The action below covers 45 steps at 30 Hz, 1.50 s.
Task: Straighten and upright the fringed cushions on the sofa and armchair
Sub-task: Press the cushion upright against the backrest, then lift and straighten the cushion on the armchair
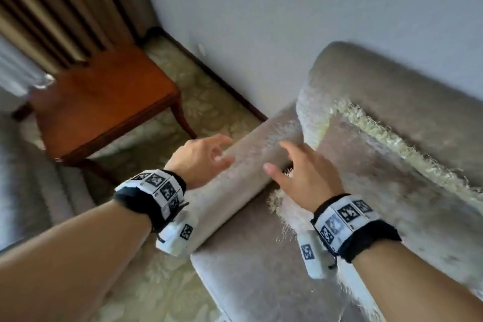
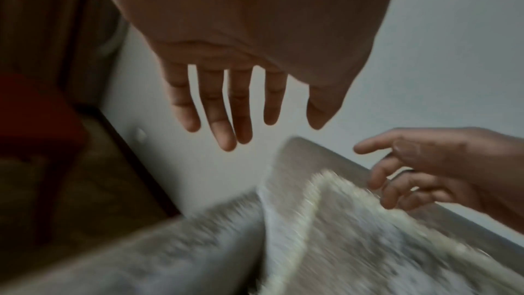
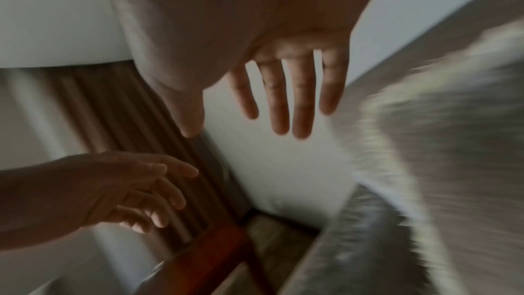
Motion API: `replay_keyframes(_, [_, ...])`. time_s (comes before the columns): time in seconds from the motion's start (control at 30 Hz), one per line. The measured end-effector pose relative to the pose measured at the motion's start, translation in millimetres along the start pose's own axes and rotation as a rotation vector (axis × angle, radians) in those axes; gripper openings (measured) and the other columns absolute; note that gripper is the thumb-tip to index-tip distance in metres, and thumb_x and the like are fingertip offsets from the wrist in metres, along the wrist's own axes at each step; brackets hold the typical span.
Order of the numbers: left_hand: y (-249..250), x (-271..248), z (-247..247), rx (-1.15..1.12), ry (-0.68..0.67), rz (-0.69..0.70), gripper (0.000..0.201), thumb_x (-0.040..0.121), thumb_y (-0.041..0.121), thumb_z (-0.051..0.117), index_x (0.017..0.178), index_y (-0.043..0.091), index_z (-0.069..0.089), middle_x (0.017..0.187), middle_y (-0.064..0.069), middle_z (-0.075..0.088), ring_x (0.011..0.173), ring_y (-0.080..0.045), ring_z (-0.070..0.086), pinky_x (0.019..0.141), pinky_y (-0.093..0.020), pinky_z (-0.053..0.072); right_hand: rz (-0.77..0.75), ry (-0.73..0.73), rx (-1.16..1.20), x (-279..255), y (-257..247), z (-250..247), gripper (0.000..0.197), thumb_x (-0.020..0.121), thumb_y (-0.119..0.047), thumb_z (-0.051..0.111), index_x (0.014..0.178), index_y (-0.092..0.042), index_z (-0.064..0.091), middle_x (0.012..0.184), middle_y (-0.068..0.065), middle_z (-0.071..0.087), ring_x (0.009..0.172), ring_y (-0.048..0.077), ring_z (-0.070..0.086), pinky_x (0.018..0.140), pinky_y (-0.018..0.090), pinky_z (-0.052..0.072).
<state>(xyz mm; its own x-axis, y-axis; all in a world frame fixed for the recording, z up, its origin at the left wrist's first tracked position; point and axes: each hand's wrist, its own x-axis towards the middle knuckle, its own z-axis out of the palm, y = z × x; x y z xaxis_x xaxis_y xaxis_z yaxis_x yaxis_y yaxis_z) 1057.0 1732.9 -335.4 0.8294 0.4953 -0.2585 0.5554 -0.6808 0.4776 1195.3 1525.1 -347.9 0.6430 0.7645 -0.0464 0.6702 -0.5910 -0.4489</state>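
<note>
- The left hand (image 1: 202,158) hovers over the rolled grey velvet armrest (image 1: 235,175) of the sofa, fingers spread and straight, holding nothing; the left wrist view shows its palm (image 2: 255,30) free in the air.
- The right hand (image 1: 303,172) reaches over the near edge of the grey velvet cushion with a cream fringe (image 1: 379,164), fingers extended and slightly parted, gripping nothing; whether its fingertips touch the fabric cannot be told.
- That fringed cushion lies tilted back on the sofa seat, its far edge against the grey velvet sofa backrest (image 1: 418,91) and one corner up beside the armrest.
- To the left, on the pale patterned carpet (image 1: 209,102), stands a reddish-brown wooden side table (image 1: 104,102); brown striped curtains (image 1: 57,7) hang behind it.
- Both wrists wear black bands with white coded markers (image 1: 159,188).
</note>
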Motion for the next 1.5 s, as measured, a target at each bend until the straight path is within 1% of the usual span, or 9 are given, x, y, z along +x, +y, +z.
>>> replay_keyframes(0.17, [-84.5,-110.6,-123.0,0.095,0.092,-0.253,0.049,0.091,0.064,0.053,0.135,0.043,0.053,0.097,0.022,0.069,0.091,-0.006,0.068,0.088,-0.038,0.058,-0.330,-0.226,-0.100,34.8,-165.1,-14.9,0.057,0.091,-0.064,0.051,0.135,-0.027,0.054,0.122,-0.001,0.062,0.108,0.025,0.062,0.085,0.038,0.051])
replay_keyframes(0.33, [-174.0,-235.0,-216.9,0.100,0.247,-0.461,0.044,0.096,0.055,0.053,0.136,0.037,0.055,0.103,0.016,0.072,0.101,-0.012,0.065,0.095,-0.039,0.054,-0.605,-0.364,-0.226,44.6,-346.0,12.9,0.059,0.089,-0.070,0.047,0.134,-0.031,0.053,0.118,-0.004,0.066,0.105,0.022,0.064,0.086,0.043,0.056])
replay_keyframes(0.47, [-256.2,-323.1,-261.5,0.152,0.300,-0.639,0.040,0.095,0.053,0.054,0.133,0.041,0.058,0.115,0.012,0.072,0.106,-0.021,0.065,0.095,-0.040,0.054,-0.805,-0.420,-0.313,33.8,-488.9,49.1,0.056,0.090,-0.067,0.050,0.132,-0.030,0.055,0.119,0.000,0.069,0.107,0.026,0.065,0.091,0.044,0.054])
replay_keyframes(0.53, [-300.5,-359.7,-278.2,0.117,0.335,-0.704,0.040,0.091,0.056,0.056,0.128,0.043,0.061,0.110,0.009,0.074,0.102,-0.022,0.067,0.093,-0.041,0.055,-0.892,-0.427,-0.369,27.5,-557.0,72.5,0.055,0.090,-0.066,0.051,0.131,-0.030,0.056,0.121,0.001,0.068,0.108,0.029,0.065,0.090,0.043,0.054])
replay_keyframes(0.67, [-380.8,-421.4,-311.9,0.091,0.394,-0.762,0.034,0.093,0.046,0.061,0.124,0.031,0.066,0.110,0.002,0.074,0.101,-0.024,0.067,0.092,-0.040,0.055,-1.009,-0.426,-0.414,15.7,-680.9,122.9,0.055,0.089,-0.066,0.052,0.127,-0.028,0.058,0.120,0.007,0.068,0.108,0.032,0.064,0.087,0.041,0.052])
replay_keyframes(0.77, [-436.3,-459.3,-329.4,0.069,0.406,-0.814,0.038,0.095,0.049,0.058,0.130,0.036,0.061,0.111,0.005,0.075,0.102,-0.019,0.066,0.091,-0.033,0.052,-1.065,-0.463,-0.456,7.7,-755.4,153.5,0.057,0.090,-0.065,0.054,0.132,-0.027,0.057,0.125,0.008,0.066,0.115,0.033,0.062,0.093,0.042,0.051])
replay_keyframes(0.93, [-511.5,-503.1,-356.8,0.067,0.381,-0.891,0.043,0.096,0.053,0.056,0.136,0.038,0.056,0.109,0.012,0.075,0.100,-0.012,0.056,0.091,-0.035,0.051,-1.178,-0.474,-0.559,8.9,-853.9,195.3,0.055,0.091,-0.063,0.054,0.131,-0.025,0.057,0.124,0.011,0.065,0.114,0.034,0.061,0.090,0.039,0.048])
replay_keyframes(1.07, [-567.6,-518.5,-380.6,0.070,0.281,-0.918,0.043,0.097,0.053,0.055,0.138,0.039,0.055,0.110,0.015,0.074,0.105,-0.013,0.060,0.093,-0.036,0.052,-1.217,-0.509,-0.570,24.6,-920.0,228.1,0.058,0.089,-0.066,0.055,0.134,-0.030,0.053,0.125,0.008,0.066,0.113,0.033,0.063,0.090,0.039,0.050])
replay_keyframes(1.5, [-784.4,-496.0,-461.8,0.100,0.235,-0.909,0.047,0.093,0.056,0.057,0.137,0.041,0.055,0.109,0.015,0.074,0.105,-0.016,0.066,0.092,-0.038,0.054,-1.309,-0.643,-0.591,109.8,-1107.2,374.3,0.062,0.089,-0.066,0.055,0.139,-0.031,0.046,0.130,0.009,0.062,0.111,0.035,0.063,0.094,0.046,0.053])
